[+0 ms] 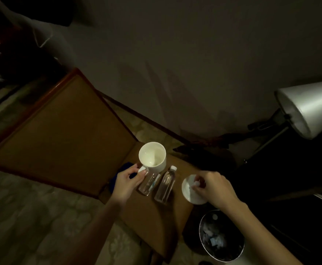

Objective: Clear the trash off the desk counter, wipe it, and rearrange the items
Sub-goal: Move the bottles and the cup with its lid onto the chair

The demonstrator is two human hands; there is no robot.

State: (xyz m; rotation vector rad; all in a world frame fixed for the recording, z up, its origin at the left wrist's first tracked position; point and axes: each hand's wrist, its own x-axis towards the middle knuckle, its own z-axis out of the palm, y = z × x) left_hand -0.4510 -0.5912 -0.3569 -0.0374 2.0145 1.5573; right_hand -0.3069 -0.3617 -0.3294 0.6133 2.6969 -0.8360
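The room is dim. On the brown counter stands a white mug, upright and open at the top. Just in front of it two clear water bottles stand side by side, the right one with its white cap showing, the left one's top hidden behind the mug and fingers.

The left hand curls round the top of the left bottle, beside the mug's base; a blue cloth lies partly under that hand. The right hand pinches the knob of a white lid, held tilted to the right of the bottles.

Below the counter's right edge sits a round bin with scraps of trash inside. A lamp with a white shade leans in at the right.
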